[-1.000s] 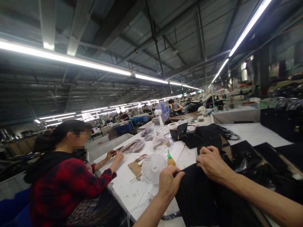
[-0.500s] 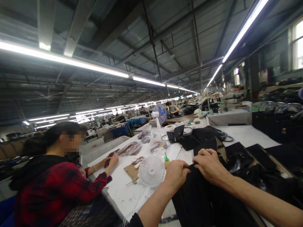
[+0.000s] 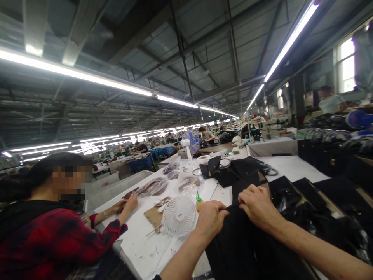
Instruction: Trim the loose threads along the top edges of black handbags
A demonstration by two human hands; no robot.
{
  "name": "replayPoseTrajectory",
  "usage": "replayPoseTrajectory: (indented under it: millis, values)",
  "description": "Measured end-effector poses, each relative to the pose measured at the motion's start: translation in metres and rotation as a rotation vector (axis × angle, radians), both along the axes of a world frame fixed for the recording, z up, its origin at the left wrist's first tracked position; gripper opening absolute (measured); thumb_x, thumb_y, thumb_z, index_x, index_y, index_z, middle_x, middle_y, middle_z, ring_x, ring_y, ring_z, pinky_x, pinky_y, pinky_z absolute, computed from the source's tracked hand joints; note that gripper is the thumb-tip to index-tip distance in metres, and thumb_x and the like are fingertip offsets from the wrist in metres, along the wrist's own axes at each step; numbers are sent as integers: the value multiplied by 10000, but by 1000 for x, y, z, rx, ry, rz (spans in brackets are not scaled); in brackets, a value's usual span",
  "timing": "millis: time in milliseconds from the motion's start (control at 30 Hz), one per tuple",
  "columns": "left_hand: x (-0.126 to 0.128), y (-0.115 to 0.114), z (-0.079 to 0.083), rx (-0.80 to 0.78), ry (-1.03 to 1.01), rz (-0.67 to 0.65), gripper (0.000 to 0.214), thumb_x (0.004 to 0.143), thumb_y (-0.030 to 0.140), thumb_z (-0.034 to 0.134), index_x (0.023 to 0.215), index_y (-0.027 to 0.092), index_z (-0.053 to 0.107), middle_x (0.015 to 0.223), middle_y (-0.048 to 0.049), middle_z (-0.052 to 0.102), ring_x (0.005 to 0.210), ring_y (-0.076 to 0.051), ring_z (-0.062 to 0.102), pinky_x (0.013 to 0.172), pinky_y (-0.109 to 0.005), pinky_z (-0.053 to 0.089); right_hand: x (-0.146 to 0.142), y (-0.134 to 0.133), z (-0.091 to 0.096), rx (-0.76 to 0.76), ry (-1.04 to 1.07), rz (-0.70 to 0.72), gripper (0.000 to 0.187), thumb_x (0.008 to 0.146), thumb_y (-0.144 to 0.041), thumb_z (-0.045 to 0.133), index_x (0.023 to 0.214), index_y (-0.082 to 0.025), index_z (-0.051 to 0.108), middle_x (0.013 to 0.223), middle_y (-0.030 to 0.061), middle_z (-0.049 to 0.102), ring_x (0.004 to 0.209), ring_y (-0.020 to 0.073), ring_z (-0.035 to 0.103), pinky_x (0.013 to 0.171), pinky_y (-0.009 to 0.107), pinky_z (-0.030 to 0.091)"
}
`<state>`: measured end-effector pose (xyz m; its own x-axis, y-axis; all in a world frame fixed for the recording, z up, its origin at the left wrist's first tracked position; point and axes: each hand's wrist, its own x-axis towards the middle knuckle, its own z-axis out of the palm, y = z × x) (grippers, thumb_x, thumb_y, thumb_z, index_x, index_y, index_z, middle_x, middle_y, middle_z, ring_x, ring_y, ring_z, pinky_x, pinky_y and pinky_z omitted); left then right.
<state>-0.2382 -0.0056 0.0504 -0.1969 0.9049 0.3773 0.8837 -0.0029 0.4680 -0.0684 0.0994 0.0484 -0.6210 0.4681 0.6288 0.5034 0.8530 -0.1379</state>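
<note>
Both hands pinch the top edge of a large piece of black fabric (image 3: 239, 241), which hangs down toward me over the near side of the table. My left hand (image 3: 212, 218) grips the edge on the left, its thumb pointing right along it. A short way to the right, my right hand (image 3: 258, 204) holds the same edge with curled fingers. Just left of my left hand stand a white fan (image 3: 180, 216) and a small glue bottle (image 3: 198, 202) with a green nozzle. The lower part of the fabric runs out of view.
A person in a red checked shirt (image 3: 67, 233) sits at left, hands on brown pieces. Black bags (image 3: 221, 171) with ring handles lie ahead on the white table (image 3: 140, 241). Black pieces in open boxes (image 3: 309, 194) fill the right. A blue-bladed fan (image 3: 190, 142) stands farther back.
The whole view has shifted a little, so most things now sit farther left. My hands keep hold of the black fabric, and my right hand is slightly farther from my left.
</note>
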Motion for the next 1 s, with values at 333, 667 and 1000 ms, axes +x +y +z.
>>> replayPoseTrajectory:
  millis: [333, 667, 1000]
  values:
    - [1, -3, -1, 29, 30, -19, 125, 804, 240, 646, 849, 243, 762, 838, -7, 734, 812, -173, 651, 762, -282, 443, -12, 9, 3, 18, -67, -39, 209, 726, -39, 703, 829, -204, 628, 822, 10, 661, 914, 239, 494, 820, 383, 225]
    - [-6, 2, -3, 29, -31, 15, 96, 775, 247, 667, 806, 241, 758, 803, 6, 727, 779, -163, 640, 736, -280, 428, -7, 9, 0, -48, -72, -26, 173, 843, -96, 688, 755, -244, 710, 840, 18, 654, 934, 240, 506, 837, 399, 244]
    - [-1, -2, 1, 33, -53, 1, 101, 765, 225, 670, 811, 240, 759, 788, 7, 721, 772, -160, 637, 728, -274, 430, -6, 16, -1, -54, -13, -50, 182, 742, -50, 708, 771, -215, 635, 790, -4, 633, 878, 214, 515, 800, 363, 246]
